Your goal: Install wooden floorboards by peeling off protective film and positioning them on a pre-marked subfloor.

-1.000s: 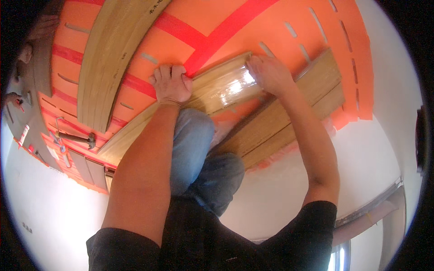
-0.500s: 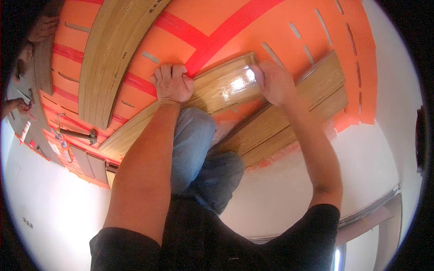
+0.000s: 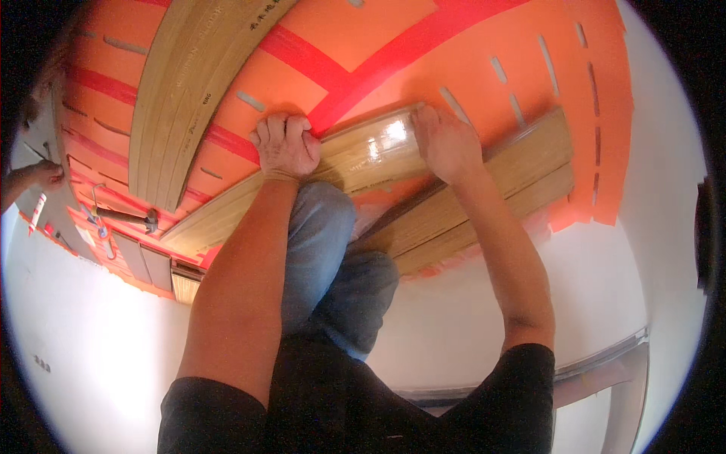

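Note:
My left hand (image 3: 286, 145) rests with curled fingers over the far edge of a light wooden plank (image 3: 355, 159), beside my knee. My right hand (image 3: 445, 144) grips the right end of that plank, whose surface shines there. Two more planks (image 3: 484, 212) lie side by side to the right, partly behind my right forearm. A stacked or grooved length of wood (image 3: 174, 106) lies at the upper left. All lie over orange underlay (image 3: 378, 41) with red strips and slots.
A hammer (image 3: 136, 218) and smaller tools lie on the left. Another person's hand (image 3: 47, 174) reaches in at the far left over grey floor. A white wall (image 3: 98, 318) borders the lower left, another the right. My knees (image 3: 318, 234) are bent below the plank.
The view has shifted slightly. My right hand and the plank end appear a little lower. The other person's hand and forearm show more at the far left.

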A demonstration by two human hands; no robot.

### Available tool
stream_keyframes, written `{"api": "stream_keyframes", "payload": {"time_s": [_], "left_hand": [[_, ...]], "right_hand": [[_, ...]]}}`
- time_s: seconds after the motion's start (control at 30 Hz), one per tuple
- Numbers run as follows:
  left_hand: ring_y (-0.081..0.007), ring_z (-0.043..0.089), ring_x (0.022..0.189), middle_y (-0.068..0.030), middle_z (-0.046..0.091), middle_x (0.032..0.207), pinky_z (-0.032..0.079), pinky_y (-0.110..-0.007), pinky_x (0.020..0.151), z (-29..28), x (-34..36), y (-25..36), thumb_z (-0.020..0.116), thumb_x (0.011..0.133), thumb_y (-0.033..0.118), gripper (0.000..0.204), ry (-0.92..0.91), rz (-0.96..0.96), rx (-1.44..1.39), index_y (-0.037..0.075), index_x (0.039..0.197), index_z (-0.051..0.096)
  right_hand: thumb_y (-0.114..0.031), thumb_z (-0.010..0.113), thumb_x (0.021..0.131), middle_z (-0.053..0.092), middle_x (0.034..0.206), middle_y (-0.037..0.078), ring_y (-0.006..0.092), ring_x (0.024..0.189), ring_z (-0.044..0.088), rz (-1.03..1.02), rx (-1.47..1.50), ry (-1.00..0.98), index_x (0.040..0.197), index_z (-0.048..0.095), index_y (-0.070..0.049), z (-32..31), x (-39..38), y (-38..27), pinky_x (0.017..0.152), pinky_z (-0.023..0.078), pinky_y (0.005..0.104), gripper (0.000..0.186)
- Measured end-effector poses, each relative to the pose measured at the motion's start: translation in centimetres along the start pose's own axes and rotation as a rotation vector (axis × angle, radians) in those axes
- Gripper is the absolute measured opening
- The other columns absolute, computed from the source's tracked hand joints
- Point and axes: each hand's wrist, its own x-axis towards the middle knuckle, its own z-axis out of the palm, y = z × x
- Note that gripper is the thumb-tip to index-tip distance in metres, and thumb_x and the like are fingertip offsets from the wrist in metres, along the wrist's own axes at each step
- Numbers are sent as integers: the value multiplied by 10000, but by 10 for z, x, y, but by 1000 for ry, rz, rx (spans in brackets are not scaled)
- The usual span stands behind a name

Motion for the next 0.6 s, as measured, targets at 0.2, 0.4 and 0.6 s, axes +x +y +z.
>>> {"api": "stream_keyframes", "payload": {"time_s": [0.2, 0.4, 0.6], "left_hand": [[-375, 505, 1034, -87, 534, 1071, 371, -549, 854, 1, -2, -3, 650, 725, 241, 248, -59, -20, 5, 223, 965, 591], [-381, 504, 1051, -90, 525, 1072, 374, -553, 875, 2, -2, -6, 653, 728, 224, 245, -23, 5, -34, 222, 965, 590], [-365, 507, 1045, -77, 527, 1085, 375, -541, 881, 6, -5, -7, 660, 726, 231, 243, -6, 3, -56, 235, 961, 597]], "right_hand": [[-228, 434, 1016, 727, 925, 187, 397, 834, 716, -195, -18, -18, 1040, 612, -62, 1, 3, 3, 749, 577, 553, 245], [-207, 516, 963, 728, 879, 107, 318, 798, 721, -302, -88, 34, 1009, 679, -106, 5, 1, 18, 828, 584, 535, 196], [-255, 622, 935, 699, 821, 74, 282, 841, 720, -491, -6, 47, 990, 685, -128, -11, 8, 25, 897, 573, 516, 152]]}}
